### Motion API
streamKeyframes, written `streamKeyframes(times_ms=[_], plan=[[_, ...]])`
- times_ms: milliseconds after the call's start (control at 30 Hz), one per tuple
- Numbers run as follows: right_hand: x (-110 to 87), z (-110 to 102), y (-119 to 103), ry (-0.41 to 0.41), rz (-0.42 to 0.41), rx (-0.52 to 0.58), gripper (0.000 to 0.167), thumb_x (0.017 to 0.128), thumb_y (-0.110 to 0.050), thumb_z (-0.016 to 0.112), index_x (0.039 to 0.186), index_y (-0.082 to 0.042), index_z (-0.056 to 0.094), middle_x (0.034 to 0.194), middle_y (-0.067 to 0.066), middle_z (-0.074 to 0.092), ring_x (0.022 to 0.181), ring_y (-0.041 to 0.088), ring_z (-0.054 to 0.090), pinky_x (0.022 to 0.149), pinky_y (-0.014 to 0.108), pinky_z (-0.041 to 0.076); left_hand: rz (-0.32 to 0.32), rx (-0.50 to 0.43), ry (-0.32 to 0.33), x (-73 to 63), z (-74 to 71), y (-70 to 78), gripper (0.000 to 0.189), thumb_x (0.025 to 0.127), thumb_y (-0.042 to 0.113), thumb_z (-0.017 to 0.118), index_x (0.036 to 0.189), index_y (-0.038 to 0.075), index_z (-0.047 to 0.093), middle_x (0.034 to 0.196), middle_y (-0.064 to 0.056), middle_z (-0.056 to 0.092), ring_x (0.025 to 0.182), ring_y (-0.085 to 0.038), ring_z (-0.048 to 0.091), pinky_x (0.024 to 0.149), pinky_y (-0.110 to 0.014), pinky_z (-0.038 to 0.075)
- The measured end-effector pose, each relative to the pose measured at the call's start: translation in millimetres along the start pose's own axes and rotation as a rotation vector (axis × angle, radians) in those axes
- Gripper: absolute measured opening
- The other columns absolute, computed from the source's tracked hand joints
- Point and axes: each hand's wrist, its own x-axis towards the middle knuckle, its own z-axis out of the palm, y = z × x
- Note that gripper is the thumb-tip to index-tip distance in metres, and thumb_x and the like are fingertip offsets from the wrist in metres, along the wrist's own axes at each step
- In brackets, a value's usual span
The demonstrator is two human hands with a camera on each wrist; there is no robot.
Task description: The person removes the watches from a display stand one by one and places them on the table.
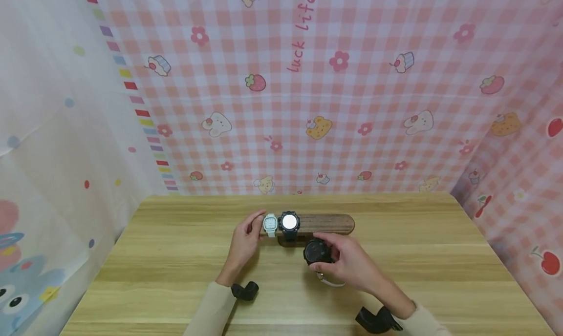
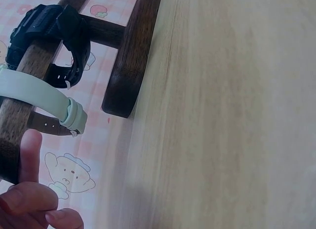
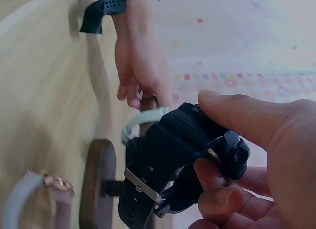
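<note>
A dark wooden watch stand stands on the table, with a pale green watch and a black watch with a bright face strapped round the left half of its bar. My left hand grips the bar's left end, right beside the pale green watch; the left wrist view shows one finger laid along the bar. In front of the stand, my right hand pinches a second black watch between thumb and fingers. Its strap hangs in a buckled loop in the right wrist view.
A watch with a whitish strap and a gold-coloured buckle lies on the table below my right hand. The stand's base sits under the bar. Black wrist mounts are on both forearms. Patterned cloth hangs behind the table.
</note>
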Motion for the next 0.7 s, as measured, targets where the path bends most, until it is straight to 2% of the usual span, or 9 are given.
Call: streamKeyframes(times_ms=[333, 500, 700], plan=[[4.4, 31.9, -2.1, -0.038, 0.042, 0.003, 0.062, 0.076, -0.026, 0.087, 0.128, -0.003, 0.063, 0.074, -0.006, 0.054, 0.065, 0.009, 0.048, 0.055, 0.019, 0.041, 0.009, 0.011, 0.004, 0.4, -0.2, -1.0, 0.029, 0.105, 0.013, 0.050, 0.128, 0.002, 0.064, 0.085, -0.009, 0.062, 0.076, -0.039, 0.062, 0.069, -0.046, 0.060], [7.4, 44.5, 3.4, -0.031, 0.025, -0.014, 0.063, 0.076, -0.027, 0.087, 0.128, 0.000, 0.063, 0.079, -0.005, 0.056, 0.066, 0.010, 0.049, 0.055, 0.019, 0.042, 0.003, 0.016, 0.008, 1.0, 0.6, -2.7, 0.029, 0.105, 0.013, 0.051, 0.128, 0.003, 0.064, 0.085, -0.010, 0.062, 0.075, -0.035, 0.063, 0.068, -0.044, 0.060], [9.3, 53.3, 6.3, -0.045, 0.048, -0.013, 0.065, 0.076, -0.026, 0.087, 0.128, 0.003, 0.062, 0.080, -0.005, 0.056, 0.066, 0.008, 0.048, 0.056, 0.020, 0.042, -0.003, 0.013, 0.012, 1.4, 0.8, -3.0, 0.030, 0.105, 0.014, 0.051, 0.129, 0.002, 0.064, 0.090, -0.011, 0.064, 0.075, -0.034, 0.063, 0.069, -0.046, 0.060]])
